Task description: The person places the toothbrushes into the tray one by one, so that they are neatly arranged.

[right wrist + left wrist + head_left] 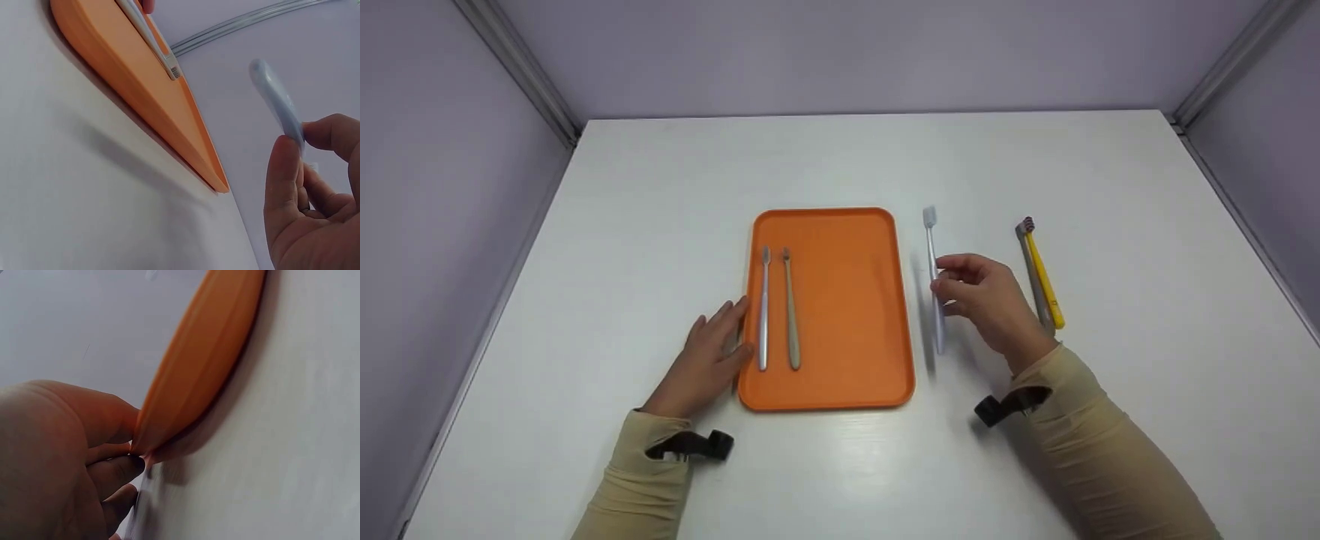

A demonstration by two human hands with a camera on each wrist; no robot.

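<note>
The right hand (986, 300) pinched a pale blue toothbrush (933, 270) by the middle of its handle, thumb and fingertips closed round it. The brush hung just beside the right edge of the orange tray (847, 315), bristle end toward the far edge of the desk (885, 157), and its shadow on the desk showed that it was off the surface. In the right wrist view the rounded butt of that toothbrush (275, 101) stuck out above the fingers (284, 185), with the tray (140, 90) off to the side.

The left hand (709, 364) lay flat on the desk against the tray's left edge, near its front left corner, fingers straight and holding nothing. The left wrist view showed the fingertips (121, 469) touching the tray's rim (197, 365).

Two toothbrushes lay on the left part of the tray, side by side and parallel to its long edge: a silver-grey one (763, 311) and, just right of it, a beige one (790, 311), both with bristles toward the far edge.

To the right of the right hand, a grey toothbrush (1031, 274) and a yellow toothbrush (1044, 281) lay touching on the desk, heads together, the hand partly covering the grey one. A small mark near the end of the yellow handle was too small to read.
</note>
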